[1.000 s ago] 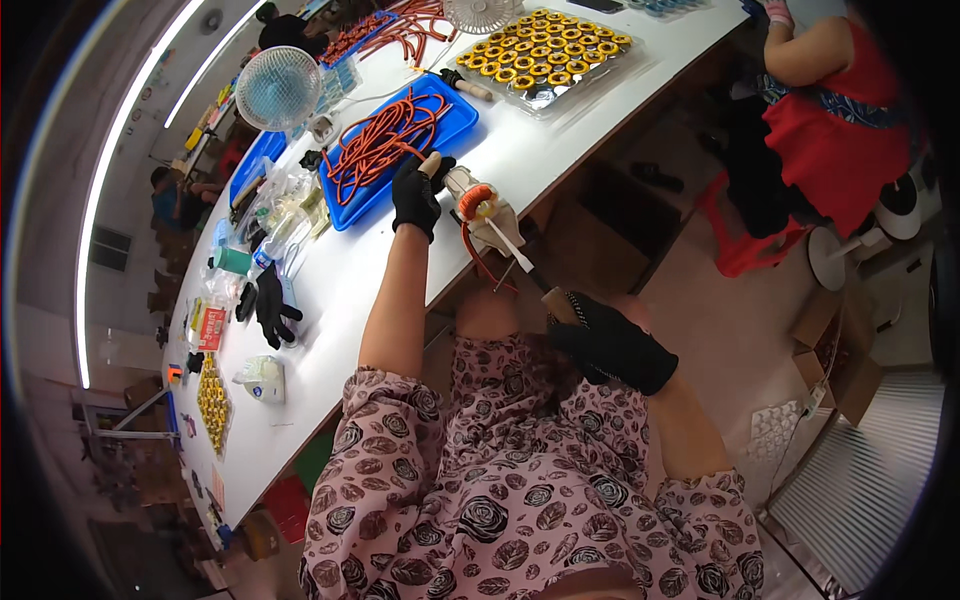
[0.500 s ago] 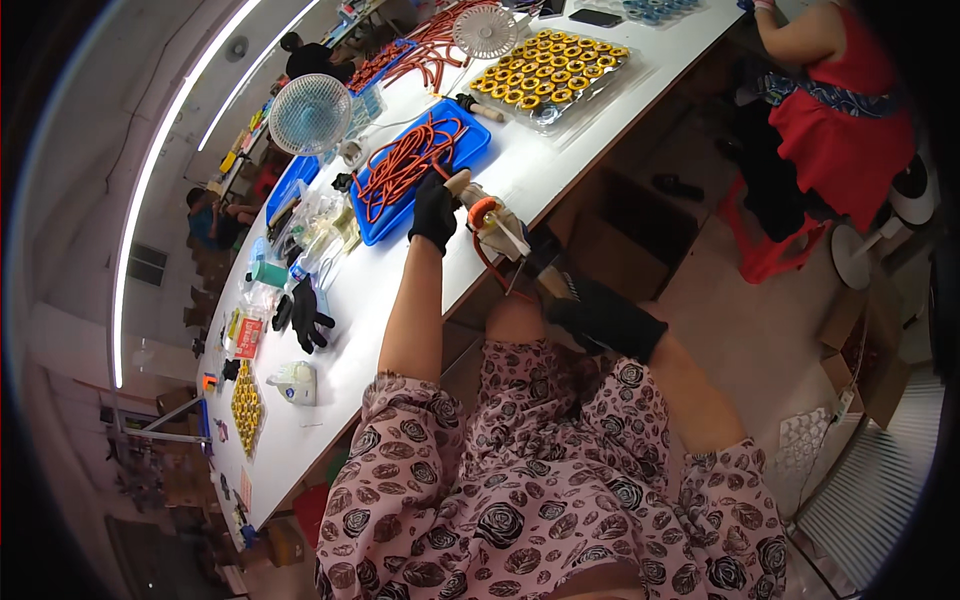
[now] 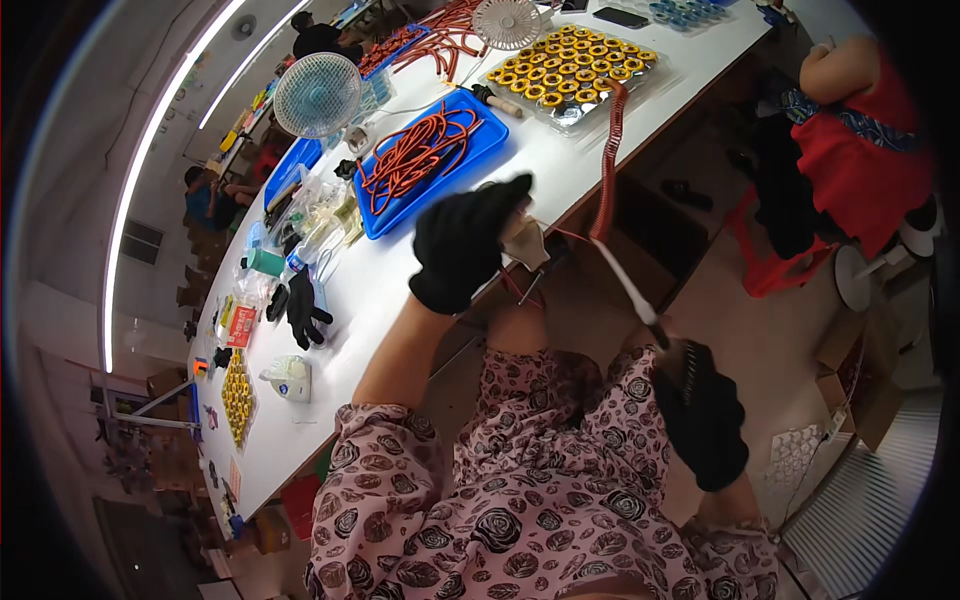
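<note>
My right hand [image 3: 705,415], in a black glove, is closed round the dark handle of a tool with a pale rod [image 3: 632,290]. From the rod's tip a coiled red cord [image 3: 607,165] stretches up toward the table's edge. A thin strand runs left from it to a cream-coloured fixture [image 3: 524,245] with a metal bar, at the table's edge. My left hand [image 3: 455,245], gloved in black too, is beside this fixture, one digit stretched to the right; its other fingers are partly hidden and blurred, so its grip is unclear.
On the white table [image 3: 560,190], a blue tray [image 3: 490,140] holds tangled red cords. Behind it are a packed sheet of yellow rings [image 3: 575,65] and fans [image 3: 318,95]. A black glove [image 3: 303,308] lies at left. A person in red [image 3: 850,150] sits at right.
My right hand has moved right and toward me with the rod, away from the fixture. The coiled cord now stretches out in the air. My left hand has come nearer, from the tray to the fixture.
</note>
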`<state>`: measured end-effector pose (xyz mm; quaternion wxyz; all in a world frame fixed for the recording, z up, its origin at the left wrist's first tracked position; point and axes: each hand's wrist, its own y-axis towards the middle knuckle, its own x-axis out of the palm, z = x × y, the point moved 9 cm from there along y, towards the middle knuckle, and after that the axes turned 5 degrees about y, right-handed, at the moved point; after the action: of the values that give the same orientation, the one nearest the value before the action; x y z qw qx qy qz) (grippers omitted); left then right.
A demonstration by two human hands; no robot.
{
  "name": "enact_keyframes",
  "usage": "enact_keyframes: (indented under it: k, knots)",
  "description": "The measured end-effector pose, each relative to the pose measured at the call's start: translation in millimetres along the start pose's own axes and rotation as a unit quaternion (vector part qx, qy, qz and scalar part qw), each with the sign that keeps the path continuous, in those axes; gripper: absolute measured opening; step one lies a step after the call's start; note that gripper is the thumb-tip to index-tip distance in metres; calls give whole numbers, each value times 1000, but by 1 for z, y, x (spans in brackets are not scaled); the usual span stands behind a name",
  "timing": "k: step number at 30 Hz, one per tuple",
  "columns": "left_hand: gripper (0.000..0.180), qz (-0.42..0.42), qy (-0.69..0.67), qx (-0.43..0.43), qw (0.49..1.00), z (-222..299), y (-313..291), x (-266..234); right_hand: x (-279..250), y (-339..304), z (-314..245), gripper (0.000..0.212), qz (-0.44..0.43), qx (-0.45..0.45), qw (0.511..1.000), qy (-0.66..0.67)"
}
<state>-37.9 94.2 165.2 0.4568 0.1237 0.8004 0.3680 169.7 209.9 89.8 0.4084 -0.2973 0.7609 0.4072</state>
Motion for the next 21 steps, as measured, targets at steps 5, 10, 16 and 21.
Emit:
enact_keyframes:
  k: [5,10,16,21]
  knots:
    - [21,150,-248,-271,918,-108,5,13,21,57,-17,49,-5,78,951,298]
    - [20,53,-406,-472,781,-176,-17,85,83,59,-9,49,-188,20,946,265]
    - [20,-39,-528,-503,683,-165,-55,188,147,59,-49,55,-390,41,784,482]
    - [21,-65,-560,-548,618,-151,-87,215,156,75,-70,49,-472,175,684,528]
